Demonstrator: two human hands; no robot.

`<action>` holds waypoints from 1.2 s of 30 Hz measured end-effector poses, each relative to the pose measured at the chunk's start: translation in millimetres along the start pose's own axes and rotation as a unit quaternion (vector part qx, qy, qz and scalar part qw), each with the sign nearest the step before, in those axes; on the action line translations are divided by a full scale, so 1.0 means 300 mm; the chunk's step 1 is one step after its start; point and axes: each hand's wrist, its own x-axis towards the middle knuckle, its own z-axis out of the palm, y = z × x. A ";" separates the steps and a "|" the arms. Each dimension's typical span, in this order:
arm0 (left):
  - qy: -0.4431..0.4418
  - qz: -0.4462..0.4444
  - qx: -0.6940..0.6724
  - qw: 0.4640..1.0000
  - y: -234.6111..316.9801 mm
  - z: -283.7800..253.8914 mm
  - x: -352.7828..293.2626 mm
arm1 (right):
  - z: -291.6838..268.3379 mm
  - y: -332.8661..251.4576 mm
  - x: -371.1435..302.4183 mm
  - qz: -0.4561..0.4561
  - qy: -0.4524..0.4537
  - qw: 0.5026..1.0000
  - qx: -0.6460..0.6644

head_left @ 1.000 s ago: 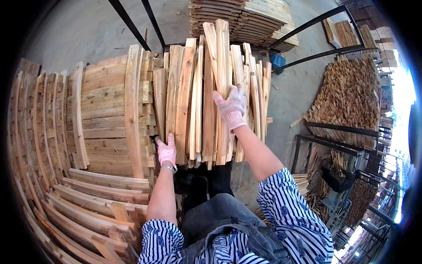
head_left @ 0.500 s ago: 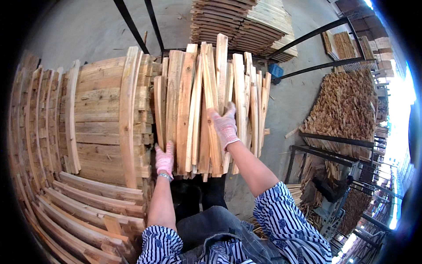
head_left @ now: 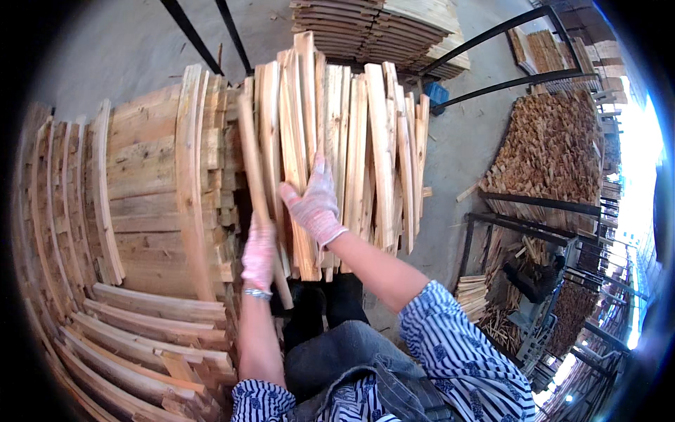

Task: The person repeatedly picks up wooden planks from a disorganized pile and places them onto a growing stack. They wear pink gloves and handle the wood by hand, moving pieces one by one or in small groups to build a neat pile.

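A heap of rough wooden strips (head_left: 357, 162) lies side by side in front of me, their ends uneven. At the heap's left edge my left hand (head_left: 258, 257), in a pinkish knitted glove and blurred by motion, is closed round one narrow wooden strip (head_left: 254, 165). That strip leans, its lower end jutting toward me past the others. My right hand (head_left: 316, 205), gloved alike, rests on the middle strips with thumb and fingers apart; its palm side is hidden.
Stacked boards (head_left: 144, 183) with crosswise battens stand at the left, more strips (head_left: 155, 316) nearer me. Beyond the heap is a board stack (head_left: 365, 35). Black metal frames (head_left: 520, 204), a large wood pile (head_left: 552, 144) and a blue object (head_left: 436, 93) are to the right.
My right hand has moved left across the heap. My left hand has closed on the leftmost strip, which now tilts and reaches nearer me. The heap's strips have shifted, several toward the left.
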 end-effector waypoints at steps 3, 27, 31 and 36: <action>0.046 0.037 -0.006 0.998 -0.016 0.064 -0.025 | -0.023 0.011 0.007 -0.029 -0.027 0.999 -0.004; -0.028 -0.210 -0.482 0.850 -0.134 0.124 -0.318 | -0.070 0.170 -0.130 -0.009 -0.048 0.982 0.181; -0.117 -0.223 -0.505 0.826 -0.192 0.117 -0.354 | -0.210 0.129 -0.100 0.011 -0.068 0.966 0.250; 0.056 -0.104 -0.019 0.993 -0.224 0.170 -0.173 | -0.043 0.122 -0.121 0.045 -0.049 0.998 -0.006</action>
